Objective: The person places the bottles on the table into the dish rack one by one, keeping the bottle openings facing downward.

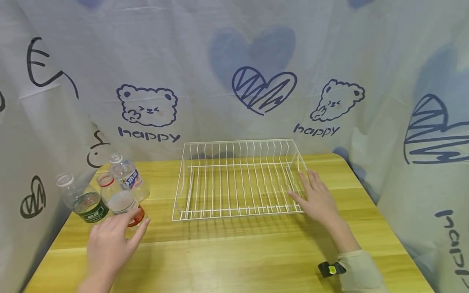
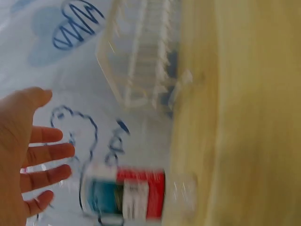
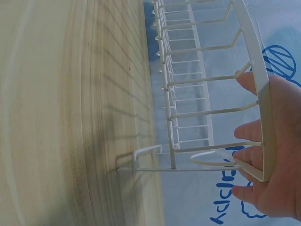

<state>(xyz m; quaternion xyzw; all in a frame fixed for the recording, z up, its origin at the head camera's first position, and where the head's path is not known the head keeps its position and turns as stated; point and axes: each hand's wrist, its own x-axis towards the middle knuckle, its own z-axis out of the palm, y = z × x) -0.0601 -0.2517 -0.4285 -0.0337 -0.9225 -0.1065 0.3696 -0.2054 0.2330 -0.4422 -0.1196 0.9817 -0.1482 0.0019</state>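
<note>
A white wire rack [image 1: 238,212] sits on the wooden table, and its right end is under my right hand [image 1: 318,197]. In the right wrist view, the spread fingers and thumb rest over the rack's rim [image 3: 265,122]. Three clear plastic bottles stand at the left. One has a red neck ring and red label [image 1: 137,217], another a green label [image 1: 93,209], the third a blue-and-white label [image 1: 132,179]. My left hand [image 1: 111,240] is in front of the red-labelled bottle and overlaps it. The left wrist view shows that hand's fingers apart with nothing between them, beside a blurred bottle [image 2: 141,193].
A pale cloth with bears, hearts and lettering hangs behind the table [image 1: 234,260] and along both sides. The bottles stand close together near the table's left edge. A black wrist strap [image 1: 331,269] is on the right forearm.
</note>
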